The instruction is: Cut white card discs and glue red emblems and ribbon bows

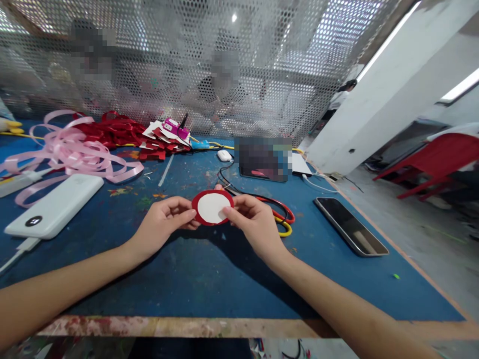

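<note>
Between my two hands, just above the blue tabletop, is a flat red disc with a white round piece on the face toward me. My left hand pinches the disc's left edge between thumb and fingers. At its right edge my right hand grips it, the thumb lying on the white piece. The fingers behind the disc are mostly hidden. Just beyond my right hand lie scissors with red and yellow handles, their blades partly covered by the disc and hand.
At left lie a white power bank with a cable, a pink ribbon heap and red ribbon. Red and white scraps sit behind. A phone rests at right, a dark tablet farther back. Perforated mesh borders the table.
</note>
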Action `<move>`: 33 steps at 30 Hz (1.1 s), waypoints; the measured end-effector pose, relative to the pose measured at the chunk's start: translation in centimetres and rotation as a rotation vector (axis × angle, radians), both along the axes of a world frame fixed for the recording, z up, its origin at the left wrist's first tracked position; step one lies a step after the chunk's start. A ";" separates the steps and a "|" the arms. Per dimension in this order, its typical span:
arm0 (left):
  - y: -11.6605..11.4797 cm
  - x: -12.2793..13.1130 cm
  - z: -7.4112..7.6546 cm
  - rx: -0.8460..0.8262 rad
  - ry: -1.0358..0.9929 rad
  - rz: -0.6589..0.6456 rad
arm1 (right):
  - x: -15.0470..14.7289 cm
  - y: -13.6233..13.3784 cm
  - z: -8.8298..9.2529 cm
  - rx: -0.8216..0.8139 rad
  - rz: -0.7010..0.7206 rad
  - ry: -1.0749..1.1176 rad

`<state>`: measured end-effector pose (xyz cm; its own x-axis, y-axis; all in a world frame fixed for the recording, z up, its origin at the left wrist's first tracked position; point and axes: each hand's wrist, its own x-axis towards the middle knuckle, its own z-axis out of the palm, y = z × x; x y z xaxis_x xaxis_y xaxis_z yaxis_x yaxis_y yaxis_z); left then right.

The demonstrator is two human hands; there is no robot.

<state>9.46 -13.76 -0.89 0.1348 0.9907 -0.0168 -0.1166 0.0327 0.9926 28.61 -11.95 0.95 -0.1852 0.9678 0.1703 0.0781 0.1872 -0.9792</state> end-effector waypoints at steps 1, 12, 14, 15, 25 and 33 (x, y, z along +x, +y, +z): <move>0.0 0.0 0.1 -0.011 -0.003 0.004 | 0.0 -0.1 0.0 0.004 0.009 -0.009; -0.8 0.2 0.4 0.031 0.047 -0.042 | -0.3 -1.1 0.3 0.126 0.127 -0.276; -0.8 0.3 0.6 0.044 0.069 -0.039 | -0.3 -1.1 0.4 0.143 0.118 -0.285; -0.8 0.3 0.6 0.049 0.077 -0.037 | -0.3 -1.1 0.4 0.145 0.117 -0.290; -0.7 0.2 0.8 0.134 0.172 0.072 | 0.1 -0.8 0.1 0.108 0.079 -0.214; -0.3 0.0 0.3 0.178 0.178 0.162 | -0.2 -0.9 0.1 0.165 0.137 -0.354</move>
<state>9.46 -14.05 -0.56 -0.0153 0.9886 0.1498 0.0700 -0.1484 0.9864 28.37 -12.86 1.08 -0.3853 0.8952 0.2238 0.3683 0.3716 -0.8522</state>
